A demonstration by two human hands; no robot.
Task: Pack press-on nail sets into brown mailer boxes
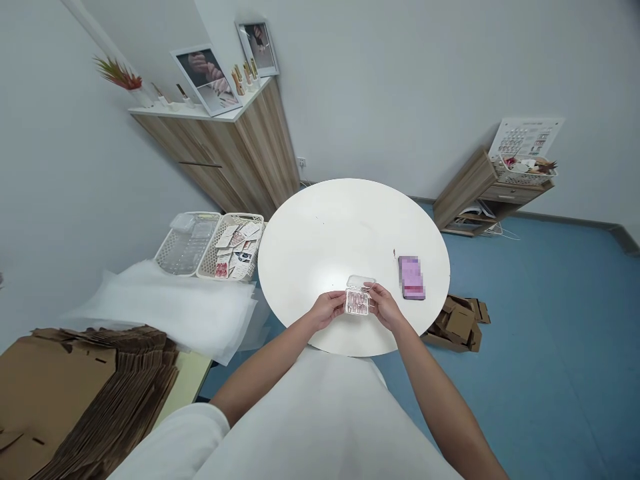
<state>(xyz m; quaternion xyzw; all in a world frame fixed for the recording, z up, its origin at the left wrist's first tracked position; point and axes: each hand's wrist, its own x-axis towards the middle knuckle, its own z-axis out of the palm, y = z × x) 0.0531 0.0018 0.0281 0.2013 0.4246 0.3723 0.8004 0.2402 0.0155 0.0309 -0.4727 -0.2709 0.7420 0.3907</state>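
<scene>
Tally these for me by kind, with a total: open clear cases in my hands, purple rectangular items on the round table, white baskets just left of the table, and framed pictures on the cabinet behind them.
Open clear case: 1
Purple rectangular item: 1
White baskets: 2
Framed pictures: 2
Total: 6

The little case (pixel 357 291) is clear plastic, pretty shiny. Tabletop (pixel 320 240) looks super smooth with a soft gloss, I can spot a light glinting off it from here. Baskets (pixel 210 248) are perforated plastic, the sheets (pixel 175 300) near them thin and kinda translucent. That stack (pixel 55 373) is matt cardboard, rough-edged. Cabinet (pixel 267 137) has a wood-grain finish, shirt (pixel 330 413) is matt cloth.
</scene>
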